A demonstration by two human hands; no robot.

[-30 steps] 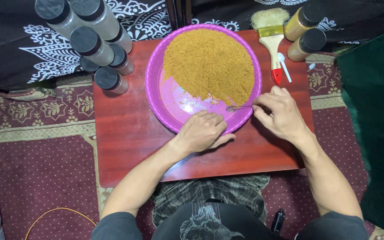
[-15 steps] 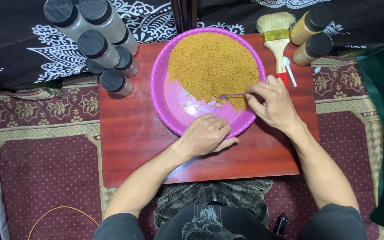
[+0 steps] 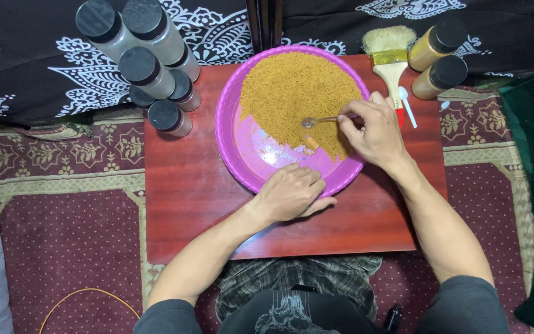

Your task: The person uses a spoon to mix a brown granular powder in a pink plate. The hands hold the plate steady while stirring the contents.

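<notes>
On the small red-brown table (image 3: 205,204), seen from above:

Plate: round purple plate (image 3: 251,164), at the table's far middle, far rim reaching the far edge.
Contents: golden-brown granules (image 3: 292,93), heaped over the far and right part; near-left part of the plate bare.
Right hand (image 3: 375,133): over the plate's right rim, fingers pinched on the handle of a small metal spoon (image 3: 319,120).
Spoon: lying level, bowl pointing left, resting at the near-left margin of the granules.
Left hand (image 3: 288,195): loosely curled, palm down, fingers on the plate's near rim; holding nothing that can be made out, only pressing on the rim.
Far left corner: cluster of clear jars with black lids (image 3: 146,71), touching one another, partly off the table on the black patterned cloth (image 3: 26,74).
Far right corner: two black-lidded jars of brown powder (image 3: 437,59), lying tilted.
Beside the right hand: wooden-handled paintbrush (image 3: 390,55), bristles past the far edge; small white spoon (image 3: 406,105) just right of it.
Under the table: dark red patterned rug (image 3: 63,247).
</notes>
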